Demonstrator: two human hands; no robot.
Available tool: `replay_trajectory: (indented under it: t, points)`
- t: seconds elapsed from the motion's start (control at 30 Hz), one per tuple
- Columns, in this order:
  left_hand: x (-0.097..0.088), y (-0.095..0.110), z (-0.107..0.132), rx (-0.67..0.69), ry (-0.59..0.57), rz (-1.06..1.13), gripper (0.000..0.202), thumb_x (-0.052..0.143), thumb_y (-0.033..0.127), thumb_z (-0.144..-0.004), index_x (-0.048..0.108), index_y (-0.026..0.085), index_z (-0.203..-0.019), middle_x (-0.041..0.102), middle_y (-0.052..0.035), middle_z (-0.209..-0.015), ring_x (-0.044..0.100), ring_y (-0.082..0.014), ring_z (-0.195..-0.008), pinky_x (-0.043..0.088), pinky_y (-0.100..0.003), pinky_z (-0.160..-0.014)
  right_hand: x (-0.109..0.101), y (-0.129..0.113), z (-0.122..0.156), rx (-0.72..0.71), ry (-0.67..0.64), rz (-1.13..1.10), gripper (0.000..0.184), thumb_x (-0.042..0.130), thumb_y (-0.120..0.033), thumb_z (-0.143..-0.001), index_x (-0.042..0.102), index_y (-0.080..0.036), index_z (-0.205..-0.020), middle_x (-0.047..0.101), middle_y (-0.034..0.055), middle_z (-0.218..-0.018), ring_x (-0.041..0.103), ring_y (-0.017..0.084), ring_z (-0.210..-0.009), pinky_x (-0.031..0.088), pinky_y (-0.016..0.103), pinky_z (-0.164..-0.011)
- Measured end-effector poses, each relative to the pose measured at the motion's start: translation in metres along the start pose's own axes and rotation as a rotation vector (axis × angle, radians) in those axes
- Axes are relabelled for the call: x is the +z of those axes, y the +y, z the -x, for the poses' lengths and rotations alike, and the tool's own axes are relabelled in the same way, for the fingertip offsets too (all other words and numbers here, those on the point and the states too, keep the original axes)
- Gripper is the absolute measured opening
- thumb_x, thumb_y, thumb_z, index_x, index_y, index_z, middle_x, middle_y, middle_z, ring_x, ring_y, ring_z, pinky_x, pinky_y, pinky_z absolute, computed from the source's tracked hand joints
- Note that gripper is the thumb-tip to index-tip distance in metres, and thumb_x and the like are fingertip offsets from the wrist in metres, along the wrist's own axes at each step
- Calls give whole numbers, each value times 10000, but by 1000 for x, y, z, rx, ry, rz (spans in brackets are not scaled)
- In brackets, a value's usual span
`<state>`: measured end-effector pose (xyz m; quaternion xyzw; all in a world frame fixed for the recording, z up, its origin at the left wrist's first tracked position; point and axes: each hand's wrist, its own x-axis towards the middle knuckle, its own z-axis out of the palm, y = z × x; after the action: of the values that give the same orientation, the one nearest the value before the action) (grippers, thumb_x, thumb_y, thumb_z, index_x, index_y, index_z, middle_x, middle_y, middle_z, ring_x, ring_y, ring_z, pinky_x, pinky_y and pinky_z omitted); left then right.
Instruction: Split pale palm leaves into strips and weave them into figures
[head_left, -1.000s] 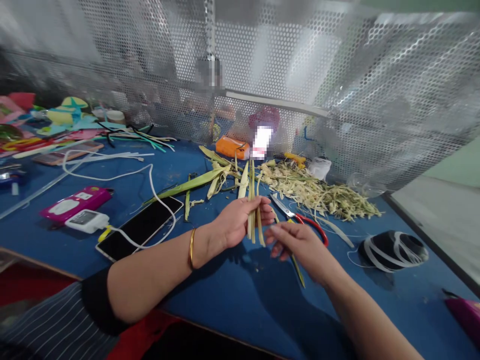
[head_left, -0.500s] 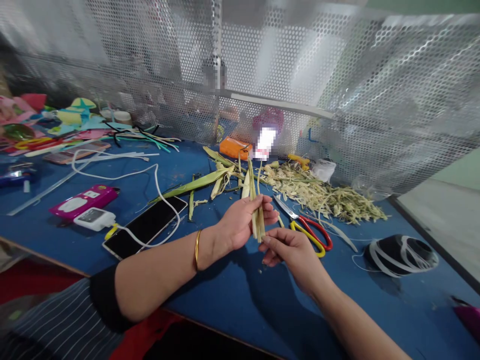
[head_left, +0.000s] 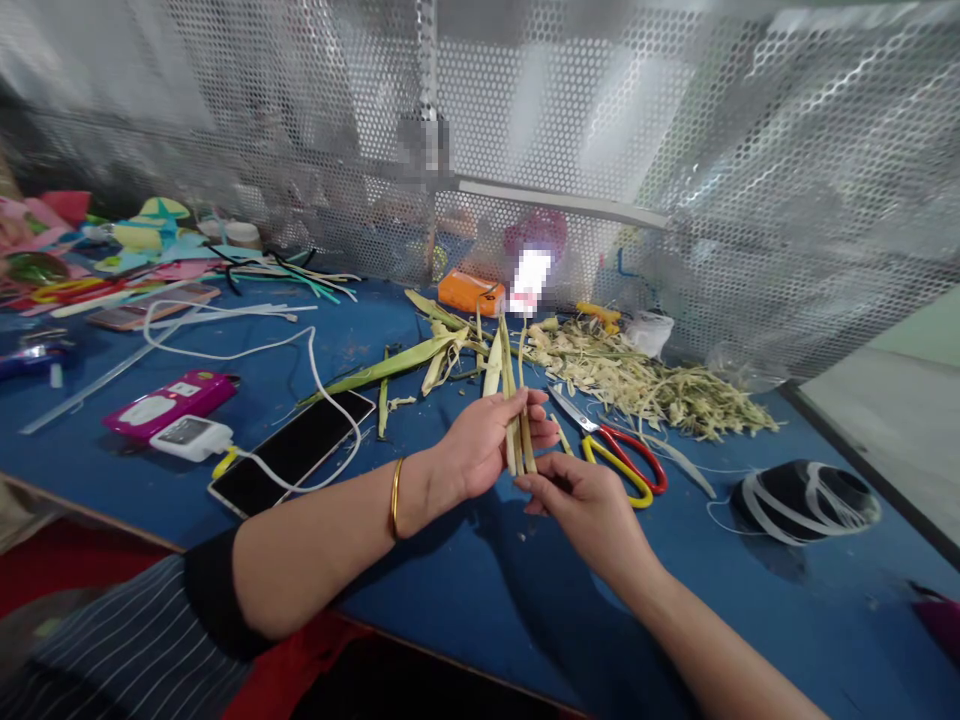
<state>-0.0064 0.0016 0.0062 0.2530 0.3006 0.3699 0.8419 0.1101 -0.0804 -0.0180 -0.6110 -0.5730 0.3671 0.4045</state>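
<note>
Pale green-yellow plant leaf strips (head_left: pixel 512 445) stand out from my left hand (head_left: pixel 474 448), their lower ends showing below the thumb. The left thumb presses them against the fingers, which are partly curled behind. My right hand (head_left: pixel 592 510) is closed in a pinch at the lower end of the rightmost strip. Just right of the hands, scissors (head_left: pixel 616 462) with red and yellow handles lie on the blue table. Long green leaves (head_left: pixel 405 365) and peeled pieces are spread beyond my left hand.
A heap of shredded plant bits (head_left: pixel 660 385) lies at the back right. A spool of white cord (head_left: pixel 806 503) sits at the right. Left are a black-screened phone (head_left: pixel 296 450), a magenta device (head_left: pixel 169 403) and a white cable. A perforated metal screen (head_left: pixel 562 120) stands behind an orange pack (head_left: pixel 471 293).
My right fingers have shifted slightly right and up with the end of one strip, which is now spread a little apart from the others. The left hand has hardly moved.
</note>
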Motion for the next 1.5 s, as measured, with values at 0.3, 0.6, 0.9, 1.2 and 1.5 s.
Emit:
replay_trajectory:
  t: [0.3, 0.6, 0.9, 1.2, 1.5]
  points:
    - [1, 2, 1, -11, -16, 21, 210, 434, 163, -959, 575, 122, -809, 521, 25, -588, 575, -98, -531, 513, -272, -636, -6, 3, 1, -120, 19, 239, 140, 647, -337, -800, 651, -216, -731, 619, -15, -615, 536, 146, -570, 377, 257, -537]
    - [-9, 4, -8, 14, 28, -84, 206, 472, 185, -941, 533, 128, -753, 361, 67, -528, 299, -19, -380, 175, -164, -375, -68, 5, -10, -66, 199, 635, 131, 645, -371, -799, 683, -247, -777, 673, -7, -645, 566, 166, -560, 358, 270, -545]
    - [-8, -2, -4, 51, 66, -286, 197, 485, 220, -940, 551, 121, -783, 279, 93, -522, 209, -17, -380, 113, -167, -385, -37, 17, -11, 56, 8, 1161, 137, 517, -206, -881, 640, -174, -833, 694, 79, -896, 654, 217, -755, 279, 285, -538]
    - [-11, 7, -6, 236, 151, -502, 226, 436, 219, -948, 558, 131, -779, 433, 48, -577, 341, -36, -412, 207, -178, -396, -60, 9, -10, -474, -26, 1289, 232, 463, 18, -818, 600, -162, -868, 646, 42, -738, 590, 198, -712, 356, 299, -736]
    - [-11, 1, -6, 55, 49, -617, 259, 429, 238, -936, 600, 128, -775, 672, -74, -741, 632, -123, -571, 462, -258, -572, -71, 3, -4, -751, 55, 1145, 297, 420, -8, -869, 642, -205, -853, 637, 10, -778, 573, 159, -716, 299, 383, -972]
